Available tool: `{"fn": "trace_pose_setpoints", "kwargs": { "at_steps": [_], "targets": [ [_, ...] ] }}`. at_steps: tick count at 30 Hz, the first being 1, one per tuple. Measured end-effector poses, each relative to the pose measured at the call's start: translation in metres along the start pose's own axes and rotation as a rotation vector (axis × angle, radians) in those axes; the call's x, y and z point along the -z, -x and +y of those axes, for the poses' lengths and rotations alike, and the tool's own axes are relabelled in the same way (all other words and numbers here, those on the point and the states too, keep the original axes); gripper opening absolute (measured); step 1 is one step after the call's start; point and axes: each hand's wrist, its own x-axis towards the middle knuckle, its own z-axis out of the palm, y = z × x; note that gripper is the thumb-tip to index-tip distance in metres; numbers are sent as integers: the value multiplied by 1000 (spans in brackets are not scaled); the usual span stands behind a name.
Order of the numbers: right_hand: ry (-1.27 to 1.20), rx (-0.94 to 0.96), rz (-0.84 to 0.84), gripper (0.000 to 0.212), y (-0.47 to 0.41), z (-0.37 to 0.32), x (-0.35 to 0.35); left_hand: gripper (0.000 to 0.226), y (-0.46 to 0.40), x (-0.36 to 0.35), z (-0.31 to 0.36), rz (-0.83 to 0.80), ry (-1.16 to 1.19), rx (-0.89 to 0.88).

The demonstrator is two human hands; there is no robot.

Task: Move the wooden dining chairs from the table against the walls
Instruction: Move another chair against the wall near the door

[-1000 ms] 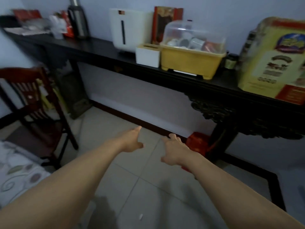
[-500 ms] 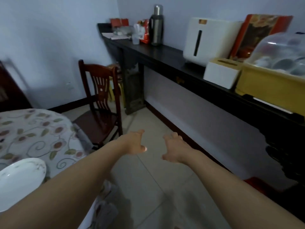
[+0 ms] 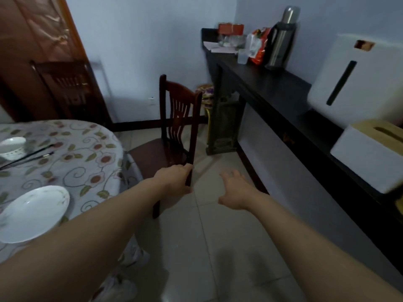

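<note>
At frame centre the left hand (image 3: pixel 174 179) grasps the chair (image 3: pixel 174 127), not yet moved; the right hand (image 3: pixel 236 192) hangs released.

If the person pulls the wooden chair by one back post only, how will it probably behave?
The wooden chair looks rigid and probably fairly heavy. Only the left hand is at one rear post, the right hand free, so it may swivel or tip. On smooth tiles it likely slides.

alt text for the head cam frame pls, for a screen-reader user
A person's left hand closes on the rear post of a wooden dining chair tucked against a round table with a floral cloth; the right hand hangs open beside it, touching nothing. A dark sideboard lines the right wall.
</note>
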Motion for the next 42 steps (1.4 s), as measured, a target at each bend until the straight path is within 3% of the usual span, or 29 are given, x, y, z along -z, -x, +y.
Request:
{"fn": "trace_pose_setpoints", "kwargs": {
  "at_steps": [3,8,18,26,35,42],
  "targets": [
    [7,44,-25,80,-35,-7,8,73,-22,2,-18,-24,47,57],
    [5,101,-10,72,-103,-21,35,80,-78,19,-50,13,26,89],
    [-12,76,55,91,-237,-39,105,82,-208,75,-124,68,77,87],
    [13,123,39,93,-359,-43,150,84,-313,102,-160,87,143,121],
    [19,224,113,79,-520,-32,210,77,-460,137,-187,156,127,244],
    [12,221,110,72,-615,-32,232,82,-548,154,-220,176,47,241]
  ]
}}
